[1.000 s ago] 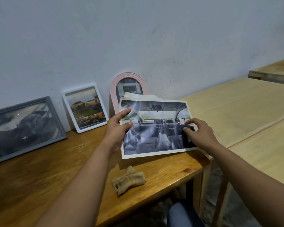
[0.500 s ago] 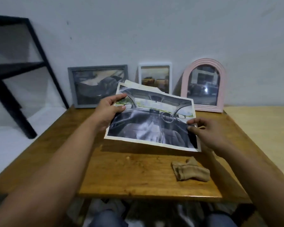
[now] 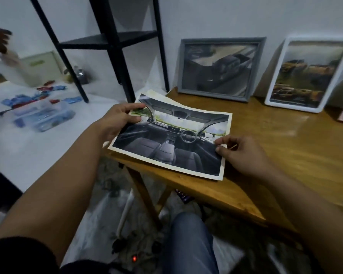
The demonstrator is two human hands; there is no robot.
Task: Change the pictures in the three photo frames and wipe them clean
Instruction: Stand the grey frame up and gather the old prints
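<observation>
Glossy car-interior print (image 3: 172, 139) pinched by left hand (image 3: 115, 121), right hand (image 3: 244, 155) fingers.

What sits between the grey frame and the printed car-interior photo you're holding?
Nothing: in the head view, only bare wooden table separates the grey frame from the photo.

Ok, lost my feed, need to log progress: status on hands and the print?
Left hand and right hand each pinch the car-interior print, held over the table corner. Grey frame and white frame lean on wall, pictures inside. Nothing blocking.
</observation>
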